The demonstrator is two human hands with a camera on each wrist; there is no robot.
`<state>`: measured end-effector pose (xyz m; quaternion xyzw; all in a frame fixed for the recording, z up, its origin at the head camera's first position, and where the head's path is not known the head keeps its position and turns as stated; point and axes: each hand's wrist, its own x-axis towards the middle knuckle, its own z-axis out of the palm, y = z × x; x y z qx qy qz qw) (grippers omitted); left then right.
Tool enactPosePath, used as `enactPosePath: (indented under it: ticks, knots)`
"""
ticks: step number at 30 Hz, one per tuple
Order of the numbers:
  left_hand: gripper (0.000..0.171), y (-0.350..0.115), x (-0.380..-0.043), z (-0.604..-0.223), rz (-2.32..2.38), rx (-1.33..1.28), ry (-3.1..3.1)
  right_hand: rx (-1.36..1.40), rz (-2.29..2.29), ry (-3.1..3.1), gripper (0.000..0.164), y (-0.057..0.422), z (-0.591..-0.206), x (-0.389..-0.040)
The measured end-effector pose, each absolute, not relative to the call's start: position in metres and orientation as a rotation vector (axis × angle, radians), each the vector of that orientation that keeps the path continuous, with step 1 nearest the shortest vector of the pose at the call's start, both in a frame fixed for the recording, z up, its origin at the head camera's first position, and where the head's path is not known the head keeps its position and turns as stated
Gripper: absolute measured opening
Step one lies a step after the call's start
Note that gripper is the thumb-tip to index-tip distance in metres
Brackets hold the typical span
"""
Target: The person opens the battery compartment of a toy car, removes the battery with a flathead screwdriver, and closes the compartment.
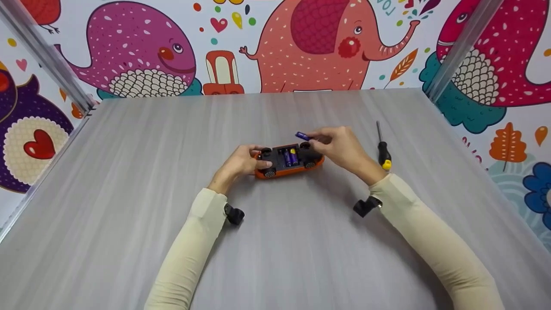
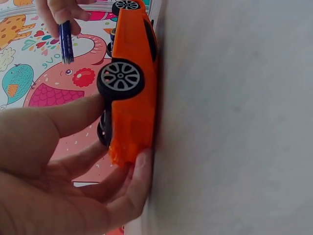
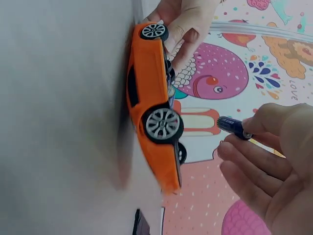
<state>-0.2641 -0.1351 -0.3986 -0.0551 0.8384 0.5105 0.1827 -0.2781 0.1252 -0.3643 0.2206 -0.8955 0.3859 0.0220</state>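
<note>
An orange toy car (image 1: pixel 289 161) lies upside down on the table, its black underside and wheels facing up. My left hand (image 1: pixel 242 162) grips its left end, thumb on the underside and fingers round the end. In the middle of the underside an uncovered battery compartment holds batteries (image 1: pixel 291 157), purple with a yellow part. My right hand (image 1: pixel 340 146) pinches one dark blue-purple battery (image 3: pixel 234 127) between thumb and fingers, above the car's right end. In the left wrist view that battery (image 2: pixel 66 43) hangs apart from the car, with its end pointing down.
A screwdriver (image 1: pixel 382 148) with a black and yellow handle lies on the table (image 1: pixel 275 249) to the right of my right hand. A flat dark piece (image 3: pixel 141 223) shows at the lower edge of the right wrist view. Patterned panels (image 1: pixel 318 43) stand behind the table.
</note>
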Motion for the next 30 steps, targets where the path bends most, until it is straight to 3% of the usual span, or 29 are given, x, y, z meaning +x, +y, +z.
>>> enactPosePath:
  ticks: [16,30]
  knots:
    - [0.054,-0.134,-0.265,-0.400,1.474,-0.186,2.337,0.653,0.969,-2.708,0.019,0.178,-0.375,-0.262]
    - [0.056,-0.136,-0.263,-0.399,1.503,-0.159,2.338,0.538,0.954,-2.887,0.019,0.196,-0.386,-0.269]
